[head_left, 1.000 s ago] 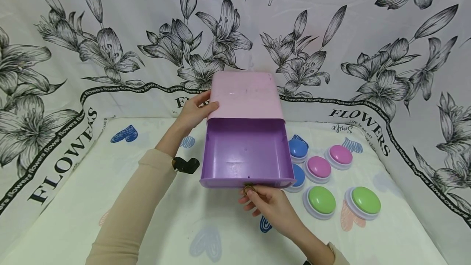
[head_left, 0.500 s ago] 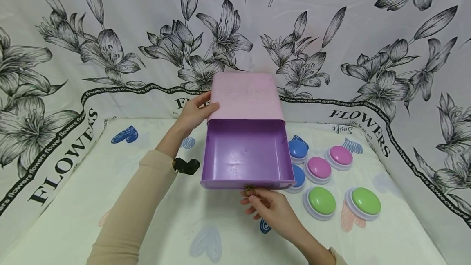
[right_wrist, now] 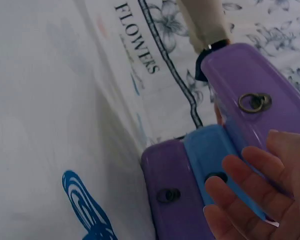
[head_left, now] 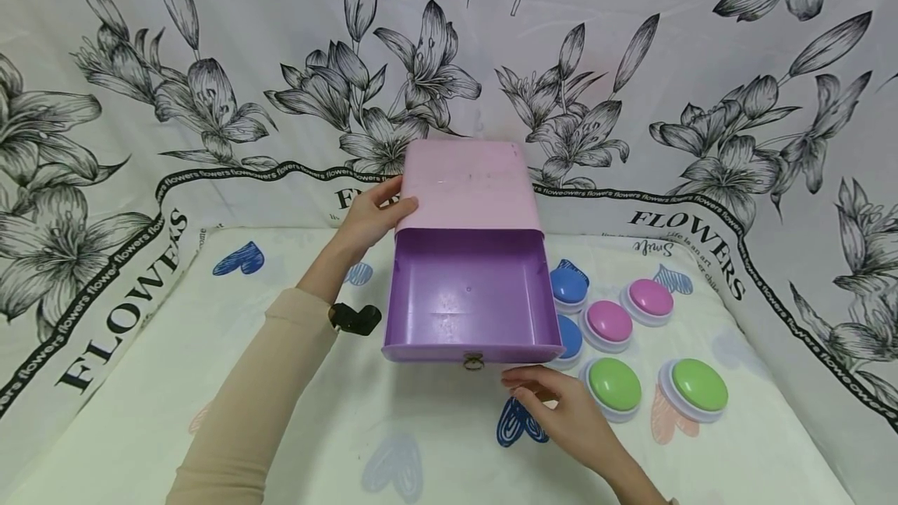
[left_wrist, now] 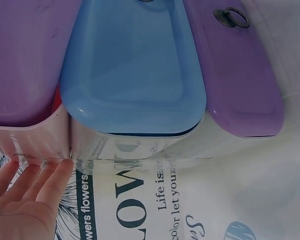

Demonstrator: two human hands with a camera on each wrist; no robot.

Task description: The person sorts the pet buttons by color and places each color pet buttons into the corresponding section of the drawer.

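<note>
A pink drawer cabinet (head_left: 466,185) stands on the bed-like surface, its top purple drawer (head_left: 421,351) pulled far out and bare inside. My left hand (head_left: 370,217) lies against the cabinet's left side, thumb at the top edge; in the left wrist view its straight fingers touch the pink wall. My right hand (head_left: 564,411) is off the drawer, just right of the brass ring pull (head_left: 474,363), fingers loosely bent and holding nothing. Below the top drawer, a blue drawer (left_wrist: 135,65) and a lower purple drawer (left_wrist: 242,75) are closed.
Right of the cabinet lie round push buttons with pale bases: two blue, one a far blue button (head_left: 569,284), two pink, one a near pink button (head_left: 609,321), and two green, one the right green button (head_left: 699,385). A flower-printed cloth (head_left: 449,45) hangs behind.
My right hand has let go of the ring pull and moved away to the right. The ring now hangs in view. The left hand and the pulled-out drawer stay put.
</note>
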